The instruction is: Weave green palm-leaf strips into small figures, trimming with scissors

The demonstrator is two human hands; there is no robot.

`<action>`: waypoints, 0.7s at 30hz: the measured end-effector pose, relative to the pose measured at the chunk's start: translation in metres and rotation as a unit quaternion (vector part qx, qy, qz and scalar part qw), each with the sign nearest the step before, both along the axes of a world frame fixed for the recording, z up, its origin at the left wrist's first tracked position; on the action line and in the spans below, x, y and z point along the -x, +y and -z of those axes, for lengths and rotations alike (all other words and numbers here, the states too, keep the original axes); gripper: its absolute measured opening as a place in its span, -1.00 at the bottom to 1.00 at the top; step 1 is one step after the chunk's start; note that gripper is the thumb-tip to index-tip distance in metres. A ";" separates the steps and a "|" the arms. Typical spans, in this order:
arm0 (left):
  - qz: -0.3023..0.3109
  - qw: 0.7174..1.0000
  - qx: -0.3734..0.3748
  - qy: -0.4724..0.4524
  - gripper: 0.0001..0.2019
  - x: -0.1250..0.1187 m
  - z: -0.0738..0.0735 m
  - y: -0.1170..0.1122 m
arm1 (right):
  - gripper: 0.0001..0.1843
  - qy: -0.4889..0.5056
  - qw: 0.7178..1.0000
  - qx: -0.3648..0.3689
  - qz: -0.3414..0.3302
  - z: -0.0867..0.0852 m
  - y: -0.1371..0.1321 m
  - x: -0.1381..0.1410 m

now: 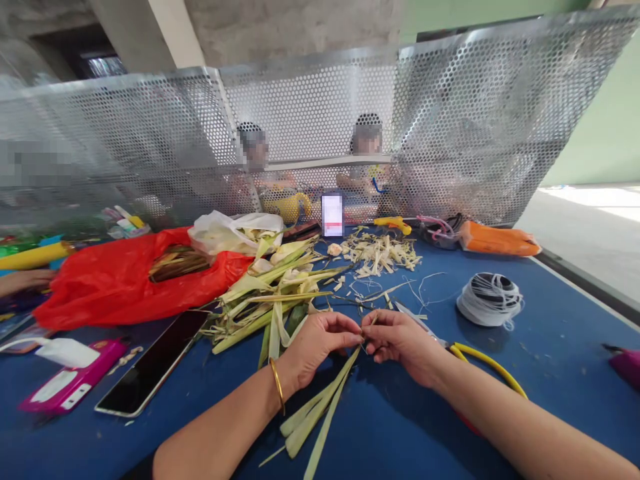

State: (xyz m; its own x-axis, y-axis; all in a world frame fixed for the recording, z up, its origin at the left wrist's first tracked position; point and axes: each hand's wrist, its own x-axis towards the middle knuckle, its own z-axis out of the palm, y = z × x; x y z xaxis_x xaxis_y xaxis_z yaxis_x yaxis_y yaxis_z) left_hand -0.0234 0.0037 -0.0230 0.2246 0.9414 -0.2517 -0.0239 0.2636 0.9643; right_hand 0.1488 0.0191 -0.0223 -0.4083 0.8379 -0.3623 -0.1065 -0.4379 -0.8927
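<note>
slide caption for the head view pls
Left hand and right hand pinch pale green leaf strips above a blue tabletop.

No legible text anywhere in view. Propped phone: lit display, pale with a reddish band, any lettering too small and washed out to read. Magenta device: white patches on it, can't resolve characters. Orange pack: no print I can make out. Flat phone: dark display, nothing readable
</note>
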 end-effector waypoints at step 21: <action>-0.077 0.873 -0.301 0.375 -0.87 -0.009 0.006 -0.011 | -0.52 -0.198 0.934 -0.293 0.047 0.014 0.003 0.001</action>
State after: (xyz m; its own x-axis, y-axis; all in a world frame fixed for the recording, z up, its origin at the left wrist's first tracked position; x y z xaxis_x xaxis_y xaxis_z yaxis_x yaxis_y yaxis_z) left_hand -0.0144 -0.0069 -0.0288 0.0686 0.9587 0.2760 0.6840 -0.2466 0.6865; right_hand 0.1478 0.0221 -0.0364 -0.2548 0.9650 0.0621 0.2693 0.1326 -0.9539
